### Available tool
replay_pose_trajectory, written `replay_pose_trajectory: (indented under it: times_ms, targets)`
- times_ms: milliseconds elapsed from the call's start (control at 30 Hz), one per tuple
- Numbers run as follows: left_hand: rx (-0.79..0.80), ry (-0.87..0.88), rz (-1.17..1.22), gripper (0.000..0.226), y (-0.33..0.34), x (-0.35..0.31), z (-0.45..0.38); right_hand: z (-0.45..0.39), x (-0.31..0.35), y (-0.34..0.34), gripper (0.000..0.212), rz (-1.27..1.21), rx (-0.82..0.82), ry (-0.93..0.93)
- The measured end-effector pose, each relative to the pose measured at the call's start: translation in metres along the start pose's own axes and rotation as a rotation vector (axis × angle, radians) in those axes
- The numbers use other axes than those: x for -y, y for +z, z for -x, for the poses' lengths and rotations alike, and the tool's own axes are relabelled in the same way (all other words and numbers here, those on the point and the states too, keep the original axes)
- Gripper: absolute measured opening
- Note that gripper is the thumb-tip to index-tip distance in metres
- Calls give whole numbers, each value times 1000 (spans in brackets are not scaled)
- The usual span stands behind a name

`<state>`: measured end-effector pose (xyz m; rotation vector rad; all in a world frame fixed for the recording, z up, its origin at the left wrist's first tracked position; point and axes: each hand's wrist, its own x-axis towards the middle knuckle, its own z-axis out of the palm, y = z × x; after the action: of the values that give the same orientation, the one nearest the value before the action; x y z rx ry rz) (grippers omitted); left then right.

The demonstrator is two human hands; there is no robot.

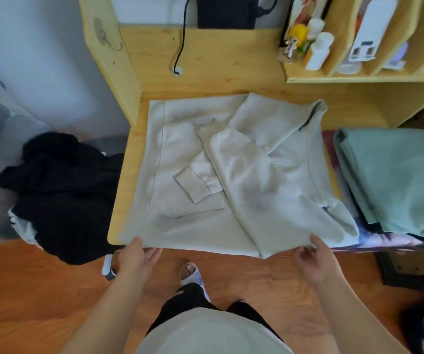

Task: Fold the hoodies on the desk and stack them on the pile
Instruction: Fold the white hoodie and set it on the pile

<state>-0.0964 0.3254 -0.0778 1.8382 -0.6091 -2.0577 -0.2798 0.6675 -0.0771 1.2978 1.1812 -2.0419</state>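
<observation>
Cream hoodie (231,175) spread on the surface (129,159), sleeves folded in. Left hand (135,259) and right hand (313,261) pinching its near hem, fingers (154,254) underneath.

The cream hoodie (233,175) covers nearly the whole worktop (122,190), leaving only a bare strip along its left edge and behind it toward the back panel. On the right a folded green garment (394,180) crowds just beside the hoodie, and a shelf (359,79) of bottles overhangs the back right. A black clothes heap (62,190) blocks the left side, while the floor (27,290) in front is open.
</observation>
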Motion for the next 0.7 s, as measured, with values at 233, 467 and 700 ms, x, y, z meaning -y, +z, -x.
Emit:
replay_pose_trajectory:
  times_ms: [233, 467, 700]
  targets:
    - [29, 87, 221, 30, -8, 23, 21, 19, 30, -27, 30, 55, 116, -77]
    - [1, 143, 400, 30, -51, 46, 86, 85, 8, -88, 33, 67, 207, -108]
    - [176, 207, 597, 20, -38, 20, 123, 119, 31, -58, 38, 35, 156, -231]
